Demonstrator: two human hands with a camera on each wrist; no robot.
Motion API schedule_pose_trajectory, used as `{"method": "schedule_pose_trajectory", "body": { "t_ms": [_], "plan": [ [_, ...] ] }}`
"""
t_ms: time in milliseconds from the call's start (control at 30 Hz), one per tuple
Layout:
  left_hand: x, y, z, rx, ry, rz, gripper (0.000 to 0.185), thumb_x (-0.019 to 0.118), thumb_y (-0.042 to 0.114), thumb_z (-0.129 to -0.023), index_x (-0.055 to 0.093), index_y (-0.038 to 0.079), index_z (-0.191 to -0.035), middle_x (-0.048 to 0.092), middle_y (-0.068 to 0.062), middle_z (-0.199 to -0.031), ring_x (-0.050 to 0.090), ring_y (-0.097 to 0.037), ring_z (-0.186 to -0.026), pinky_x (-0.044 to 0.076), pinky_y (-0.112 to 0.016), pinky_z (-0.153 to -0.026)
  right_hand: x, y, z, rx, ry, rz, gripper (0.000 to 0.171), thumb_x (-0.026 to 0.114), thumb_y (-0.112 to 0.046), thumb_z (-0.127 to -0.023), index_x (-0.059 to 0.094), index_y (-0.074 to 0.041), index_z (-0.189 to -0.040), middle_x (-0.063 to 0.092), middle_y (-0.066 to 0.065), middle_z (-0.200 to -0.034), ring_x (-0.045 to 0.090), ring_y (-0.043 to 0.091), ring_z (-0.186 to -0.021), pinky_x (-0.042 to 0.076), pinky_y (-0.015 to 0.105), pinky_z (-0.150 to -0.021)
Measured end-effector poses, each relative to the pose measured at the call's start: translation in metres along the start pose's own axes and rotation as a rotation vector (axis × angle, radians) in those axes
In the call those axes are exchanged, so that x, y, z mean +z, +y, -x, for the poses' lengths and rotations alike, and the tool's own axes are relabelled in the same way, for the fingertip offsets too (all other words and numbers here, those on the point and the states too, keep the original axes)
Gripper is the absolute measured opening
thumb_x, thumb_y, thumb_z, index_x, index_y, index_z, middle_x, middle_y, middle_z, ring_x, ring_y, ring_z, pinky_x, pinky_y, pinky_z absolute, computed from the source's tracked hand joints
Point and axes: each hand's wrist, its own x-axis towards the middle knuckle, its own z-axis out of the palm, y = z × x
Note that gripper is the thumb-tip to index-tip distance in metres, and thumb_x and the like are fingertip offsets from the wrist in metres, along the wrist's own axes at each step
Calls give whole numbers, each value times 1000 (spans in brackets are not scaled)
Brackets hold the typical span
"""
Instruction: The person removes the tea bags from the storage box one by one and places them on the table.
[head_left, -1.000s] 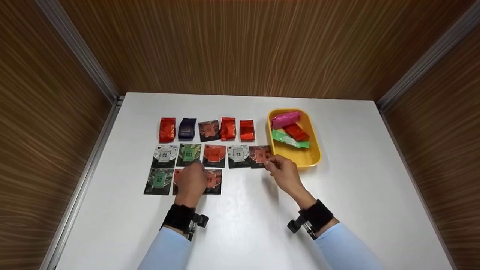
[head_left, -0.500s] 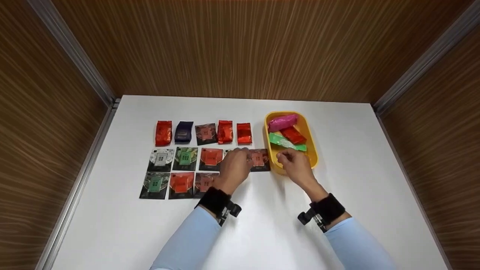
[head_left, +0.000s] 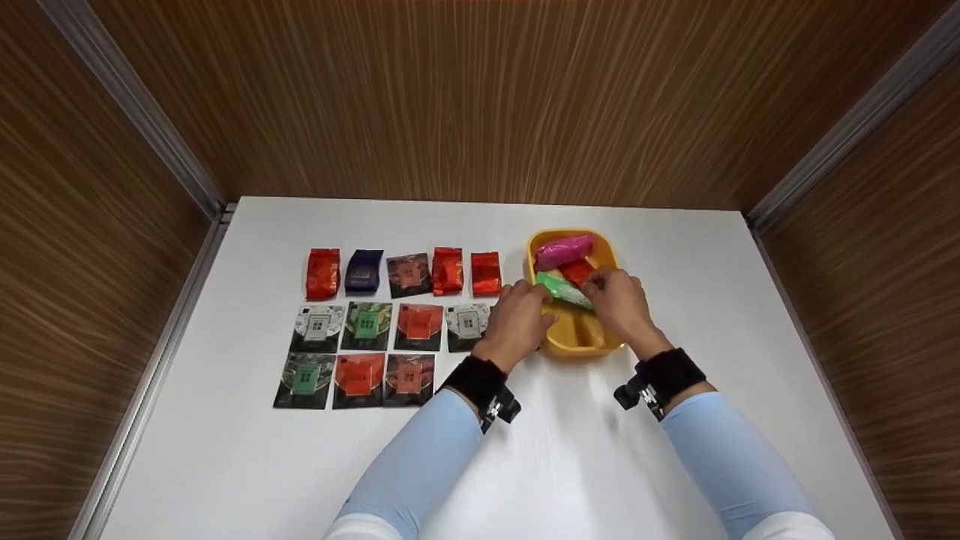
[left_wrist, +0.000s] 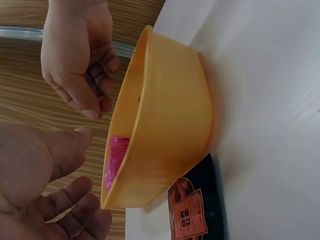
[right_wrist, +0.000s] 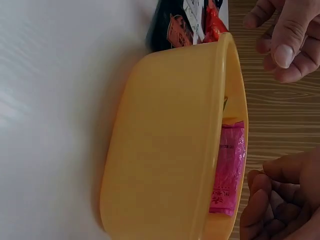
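Observation:
Both hands hover over the near part of a yellow tray (head_left: pixel 574 341). The tray holds a pink packet (head_left: pixel 564 250), a red packet (head_left: pixel 576 270) and a green packet (head_left: pixel 564 289). My left hand (head_left: pixel 534 298) is at the tray's left rim, fingers relaxed and empty in the left wrist view (left_wrist: pixel 60 195). My right hand (head_left: pixel 600 289) is above the tray beside the green packet; its fingers are loosely curled and hold nothing (left_wrist: pixel 85 95). The right wrist view shows the tray wall (right_wrist: pixel 165 140), the pink packet (right_wrist: pixel 227 170) and both hands' fingertips.
Several small tea sachets lie in three rows on the white table (head_left: pixel 675 247) left of the tray: a back row (head_left: pixel 405 271), a middle row (head_left: pixel 390 325) and a front row (head_left: pixel 358 377). My left hand covers the middle row's right end. Wood-panel walls close in three sides.
The left hand left the front row of sachets and moved right to the tray. The right hand let go of the dark sachet at the middle row's end and moved over the tray.

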Motion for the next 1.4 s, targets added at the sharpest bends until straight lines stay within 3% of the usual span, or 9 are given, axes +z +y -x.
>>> {"method": "schedule_pose_trajectory", "body": {
  "t_ms": [267,367,533,700,900,1033,1133,1300,1400],
  "plan": [
    [18,-3,-6,-46,3,-22,43,78,33,-96,68,14,-134,59,-8,-131,54,-25,-117,52,-37,-95,14,-9,-29,-12,-66,75,22,65,-18,-102,74,-1,-113,76,18,-112,67,36,-103,53,51,-94],
    [21,-6,-9,-49,-1,-39,50,79,33,-95,64,12,-138,58,-9,-134,55,-26,-119,51,-37,-99,20,-15,-35,-37,-141,97,26,70,-19,-99,72,1,-115,74,19,-113,66,36,-102,53,50,-95],
    [23,-7,-9,-45,-4,-51,54,79,37,-95,61,9,-138,58,-10,-134,56,-27,-118,51,-37,-100,32,-20,-26,-89,-220,327,35,76,-21,-92,66,3,-116,67,23,-114,64,39,-102,54,54,-94],
    [23,-7,-8,-66,-17,-33,58,78,39,-96,59,8,-142,57,-10,-134,55,-27,-118,51,-37,-101,39,-14,-15,-161,-88,492,20,69,-14,-93,67,1,-105,67,22,-106,69,44,-96,57,58,-85],
    [19,-11,-6,-93,-23,56,56,74,37,-100,58,10,-146,60,-10,-131,58,-27,-119,52,-38,-99,29,-14,-4,-274,67,509,15,66,-12,-96,69,-4,-84,68,18,-88,70,43,-78,58,58,-68],
    [10,-18,-1,-83,26,186,43,69,28,-103,63,8,-140,66,-10,-120,63,-25,-110,53,-37,-94,18,-21,12,-307,164,437,15,68,-14,-98,74,-6,-87,69,15,-84,69,41,-73,56,57,-63],
    [0,-24,4,-91,61,305,33,63,22,-106,66,6,-135,72,-9,-109,69,-20,-94,56,-33,-82,14,-26,26,-367,256,357,13,71,-17,-99,76,-8,-92,72,13,-81,69,41,-70,54,57,-60],
    [-24,-32,15,-140,60,575,29,53,25,-111,72,7,-125,71,-1,-87,68,-16,-71,52,-28,-67,20,-33,47,-570,434,246,10,76,-13,-96,79,-7,-103,74,12,-78,68,34,-64,53,48,-53],
    [-35,-41,23,-153,71,681,31,50,26,-113,73,6,-114,65,-2,-85,63,-17,-80,48,-29,-72,31,-35,59,-695,513,214,19,78,-9,-93,80,-9,-112,73,12,-77,65,30,-60,49,40,-48]
  ]
}}
